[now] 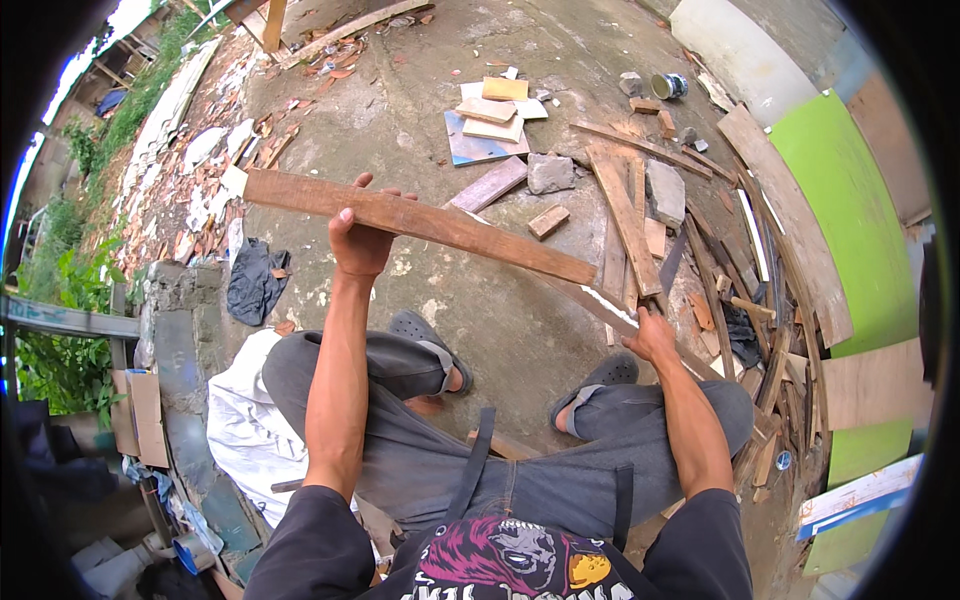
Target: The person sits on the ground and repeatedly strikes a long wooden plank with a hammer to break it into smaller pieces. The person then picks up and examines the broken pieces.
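A long brown wooden plank (430, 218) is raised in front of me, slanting down from left to right. My left hand (362, 235) grips it left of its middle, thumb on the near side and fingers behind. My right hand (652, 336) is closed round a second, longer wooden strip (690, 358), which has a white edge and runs behind the plank's right end. The plank hides part of that strip. Close beyond my right hand, a dark, flat, blade-like piece (673, 262) leans among loose wood.
Boards (622, 205), concrete chunks (550, 174) and a small wood block (548, 221) lie ahead on the concrete. Stacked tiles (490, 125) and an open can (669, 86) are farther off. Scrap wood (765, 310) and a green panel (845, 220) line the right; black cloth (257, 283) lies left.
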{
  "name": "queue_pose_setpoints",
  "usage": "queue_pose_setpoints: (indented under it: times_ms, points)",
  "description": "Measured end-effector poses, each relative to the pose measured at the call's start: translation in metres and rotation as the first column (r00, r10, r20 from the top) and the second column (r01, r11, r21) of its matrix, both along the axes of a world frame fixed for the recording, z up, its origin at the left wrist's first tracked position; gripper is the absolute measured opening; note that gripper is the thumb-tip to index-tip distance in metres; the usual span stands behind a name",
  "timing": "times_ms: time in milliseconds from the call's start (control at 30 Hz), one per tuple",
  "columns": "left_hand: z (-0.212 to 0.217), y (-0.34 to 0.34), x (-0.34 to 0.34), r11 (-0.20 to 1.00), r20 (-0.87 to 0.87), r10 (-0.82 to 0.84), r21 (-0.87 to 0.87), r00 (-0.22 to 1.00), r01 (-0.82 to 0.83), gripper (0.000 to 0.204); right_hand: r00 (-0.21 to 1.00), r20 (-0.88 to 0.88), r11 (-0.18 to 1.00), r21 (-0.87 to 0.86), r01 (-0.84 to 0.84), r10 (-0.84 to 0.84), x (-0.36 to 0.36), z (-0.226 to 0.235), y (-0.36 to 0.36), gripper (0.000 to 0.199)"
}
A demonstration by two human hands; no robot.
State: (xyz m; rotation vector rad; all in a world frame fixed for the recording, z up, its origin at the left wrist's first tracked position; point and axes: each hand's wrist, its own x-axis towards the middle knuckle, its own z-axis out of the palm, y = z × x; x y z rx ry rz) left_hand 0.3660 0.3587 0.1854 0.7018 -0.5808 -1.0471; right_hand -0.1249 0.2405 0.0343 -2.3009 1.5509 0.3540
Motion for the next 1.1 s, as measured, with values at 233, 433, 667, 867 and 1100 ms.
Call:
queue_pose_setpoints:
  times_ms: [233,433,667,867,1100]
  points:
    - [0.018,-0.019,-0.032,0.969,-0.225,0.241,0.011,0.944,-0.245,0.069,0.986,-0.161,0.996,0.072,0.050,-0.038,0.001,-0.011,-0.001,0.064]
    - [0.004,-0.023,-0.032,0.884,-0.243,0.466,0.164,0.851,-0.438,0.071,0.968,-0.242,0.987,0.121,0.101,-0.069,-0.011,-0.079,0.009,0.073]
    - [0.006,-0.026,-0.033,0.967,-0.252,0.253,0.038,0.934,-0.251,0.072,0.934,-0.357,0.972,0.223,0.073,0.012,-0.019,-0.131,0.021,0.065]
    - [0.017,-0.033,-0.033,0.972,-0.292,0.231,0.032,0.928,-0.232,0.072,0.985,0.023,0.981,0.095,0.167,-0.170,0.054,-0.054,-0.018,0.053]
    - [0.013,-0.043,-0.044,0.985,-0.328,0.172,0.047,0.929,-0.166,0.072,0.656,0.741,0.968,0.242,-0.065,-0.141,0.161,0.126,-0.016,0.056]
